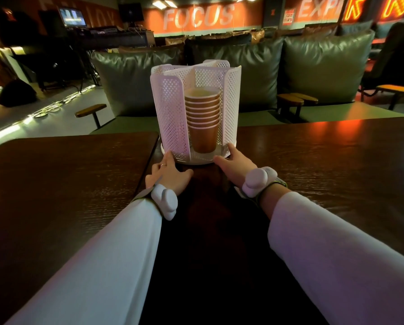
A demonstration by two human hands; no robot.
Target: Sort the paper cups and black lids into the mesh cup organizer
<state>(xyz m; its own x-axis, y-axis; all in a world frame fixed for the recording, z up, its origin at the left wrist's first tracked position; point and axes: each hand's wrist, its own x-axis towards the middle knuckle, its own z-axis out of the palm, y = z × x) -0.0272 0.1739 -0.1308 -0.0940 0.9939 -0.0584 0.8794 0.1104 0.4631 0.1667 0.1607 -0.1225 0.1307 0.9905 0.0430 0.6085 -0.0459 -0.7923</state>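
Note:
A white mesh cup organizer (229, 102) stands upright on a round base at the far edge of the dark wooden table (325, 160). Its front compartment holds a nested stack of several brown paper cups (203, 118). No black lids are visible. My left hand (169, 172) rests on the table with its fingertips touching the base's left front rim. My right hand (237, 163) touches the base's right front rim, fingers spread. Neither hand holds a cup. Both wrists carry white trackers.
A seam between two tabletops (149, 158) runs just left of the organizer. Green leather cushions (313, 71) line a bench behind the table. Small wooden stools (90, 111) stand on the floor at left and right.

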